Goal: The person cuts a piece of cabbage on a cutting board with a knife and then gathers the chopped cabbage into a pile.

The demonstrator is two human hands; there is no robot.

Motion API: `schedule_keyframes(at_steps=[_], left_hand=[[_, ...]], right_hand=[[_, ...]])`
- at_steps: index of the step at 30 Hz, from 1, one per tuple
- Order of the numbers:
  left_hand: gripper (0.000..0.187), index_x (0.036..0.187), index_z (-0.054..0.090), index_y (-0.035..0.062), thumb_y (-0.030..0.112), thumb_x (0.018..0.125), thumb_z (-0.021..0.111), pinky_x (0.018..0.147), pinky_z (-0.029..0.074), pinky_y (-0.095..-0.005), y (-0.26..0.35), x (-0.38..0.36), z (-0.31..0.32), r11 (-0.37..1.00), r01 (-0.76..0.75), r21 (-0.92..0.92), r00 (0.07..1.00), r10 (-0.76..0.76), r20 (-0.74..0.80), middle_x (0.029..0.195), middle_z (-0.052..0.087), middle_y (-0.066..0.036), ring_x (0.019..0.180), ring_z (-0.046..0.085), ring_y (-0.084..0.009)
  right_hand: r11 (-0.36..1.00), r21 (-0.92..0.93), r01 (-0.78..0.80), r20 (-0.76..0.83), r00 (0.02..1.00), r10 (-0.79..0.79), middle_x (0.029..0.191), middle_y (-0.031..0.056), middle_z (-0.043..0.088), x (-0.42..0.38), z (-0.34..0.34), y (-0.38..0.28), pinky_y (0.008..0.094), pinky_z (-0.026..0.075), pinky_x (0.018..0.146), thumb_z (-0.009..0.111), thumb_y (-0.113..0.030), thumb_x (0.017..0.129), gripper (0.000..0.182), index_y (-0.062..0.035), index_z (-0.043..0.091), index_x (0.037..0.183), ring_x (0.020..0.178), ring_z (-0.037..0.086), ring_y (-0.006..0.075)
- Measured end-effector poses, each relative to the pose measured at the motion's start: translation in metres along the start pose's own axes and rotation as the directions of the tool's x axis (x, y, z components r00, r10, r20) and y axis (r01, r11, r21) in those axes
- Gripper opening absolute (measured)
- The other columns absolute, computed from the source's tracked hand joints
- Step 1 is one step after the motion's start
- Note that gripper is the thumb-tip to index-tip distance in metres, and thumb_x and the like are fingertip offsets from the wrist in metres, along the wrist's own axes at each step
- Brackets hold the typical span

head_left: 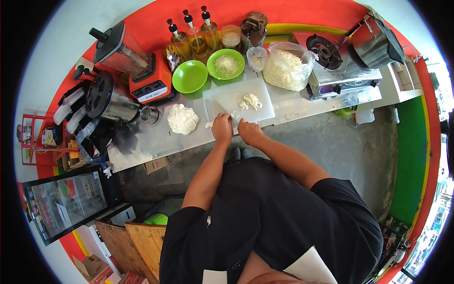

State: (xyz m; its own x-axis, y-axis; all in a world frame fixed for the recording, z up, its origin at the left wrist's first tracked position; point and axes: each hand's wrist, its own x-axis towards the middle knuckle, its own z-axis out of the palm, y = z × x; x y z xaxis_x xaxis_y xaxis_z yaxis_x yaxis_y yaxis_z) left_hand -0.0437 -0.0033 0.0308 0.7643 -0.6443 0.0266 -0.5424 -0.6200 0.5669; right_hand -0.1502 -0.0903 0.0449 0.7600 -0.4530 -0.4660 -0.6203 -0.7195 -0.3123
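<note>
A white cutting board (pixel 255 87) lies on the metal counter, with a pile of chopped white food (pixel 250 101) on its right part. My left hand (pixel 222 128) is closed at the board's front edge, on something I cannot make out. Close to its right, my right hand (pixel 249 130) is also closed, around what looks like a knife's handle; the thin blade (pixel 231 113) points up and left over the board. A small white piece (pixel 209 125) lies left of my left hand. Further left sits a white mound (pixel 183 119).
Behind the board stand an empty green bowl (pixel 189 76), a green bowl with shreds (pixel 226 65) and a filled plastic bag (pixel 288 68). A red blender (pixel 150 83) and steel pot (pixel 113 102) are left; a gas stove (pixel 343 75) with a tall pot (pixel 373 45) is right.
</note>
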Motion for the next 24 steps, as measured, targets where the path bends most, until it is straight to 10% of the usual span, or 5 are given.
schedule_keyframes(at_steps=[24], left_hand=[[0.009,0.085,0.070,0.0027,0.009,0.088,0.065,0.076,0.054,-0.0453,-0.010,-0.003,0.003,0.993,-0.104,-0.049,0.993,0.101,-0.063,0.104,0.062,-0.011,0.090,0.067,-0.0337]], right_hand=[[0.996,-0.071,0.051,0.009,0.999,-0.051,0.099,0.0256,0.073,-0.005,-0.015,-0.016,0.0456,0.058,0.085,0.056,-0.010,0.096,0.017,0.0008,0.050,0.108,0.099,0.073,0.0379]])
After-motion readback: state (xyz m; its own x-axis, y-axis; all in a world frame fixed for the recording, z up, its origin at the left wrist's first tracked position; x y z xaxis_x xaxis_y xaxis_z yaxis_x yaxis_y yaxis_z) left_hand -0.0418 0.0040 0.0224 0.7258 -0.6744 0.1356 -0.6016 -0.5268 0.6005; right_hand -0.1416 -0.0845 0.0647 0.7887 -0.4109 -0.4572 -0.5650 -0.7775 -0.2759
